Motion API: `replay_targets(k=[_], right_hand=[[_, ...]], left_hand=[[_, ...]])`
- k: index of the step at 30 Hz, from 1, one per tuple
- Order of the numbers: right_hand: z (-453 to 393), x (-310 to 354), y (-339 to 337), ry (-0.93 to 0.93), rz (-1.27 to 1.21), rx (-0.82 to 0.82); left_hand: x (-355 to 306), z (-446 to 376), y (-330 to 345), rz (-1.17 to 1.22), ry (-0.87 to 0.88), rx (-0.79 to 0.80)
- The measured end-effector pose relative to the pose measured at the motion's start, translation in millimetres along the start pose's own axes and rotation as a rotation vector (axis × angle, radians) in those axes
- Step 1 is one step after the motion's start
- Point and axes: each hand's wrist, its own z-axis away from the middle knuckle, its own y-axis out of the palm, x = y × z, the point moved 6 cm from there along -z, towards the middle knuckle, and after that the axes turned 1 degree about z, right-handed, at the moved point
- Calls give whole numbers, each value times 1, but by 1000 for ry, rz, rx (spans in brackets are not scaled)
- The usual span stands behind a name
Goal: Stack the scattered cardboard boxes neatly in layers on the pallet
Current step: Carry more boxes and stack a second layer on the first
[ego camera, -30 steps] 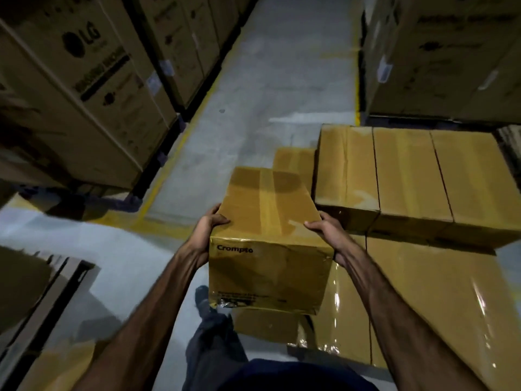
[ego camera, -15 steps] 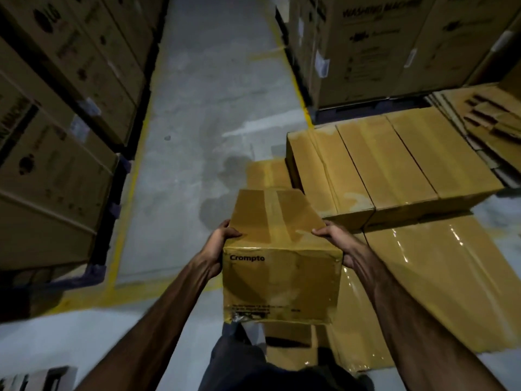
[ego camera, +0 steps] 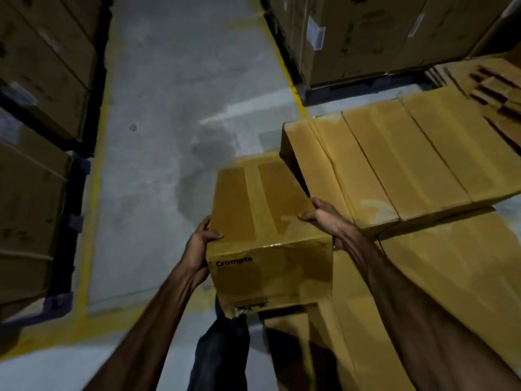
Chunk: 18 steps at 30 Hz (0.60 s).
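Carried box held above the near-left part of the lower box layer, long axis running near-to-far, "Crompto" end facing near. Left hand and right hand clamp its two long sides. Bare concrete aisle open to the left; upper row of boxes just right of it.

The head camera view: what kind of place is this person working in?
Most likely a warehouse. Tall printed brown cardboard cartons line a grey concrete aisle edged with yellow painted floor lines, and both hands hold a taped yellow-brown cardboard box beside a stacked row of similar boxes.
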Motion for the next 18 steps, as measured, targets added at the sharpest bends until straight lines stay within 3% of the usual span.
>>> replay_targets(k=[4,9,18], right_hand=[[-54,8,4,-19,27,-20],[-107,4,5,-102,48,-79],[-175,-57,-4,-130,65,-48]], left_hand=[[-15,-54,-15,10,44,7],[3,-113,-16,-29,56,-99],[61,-187,-31,-50,114,-247]])
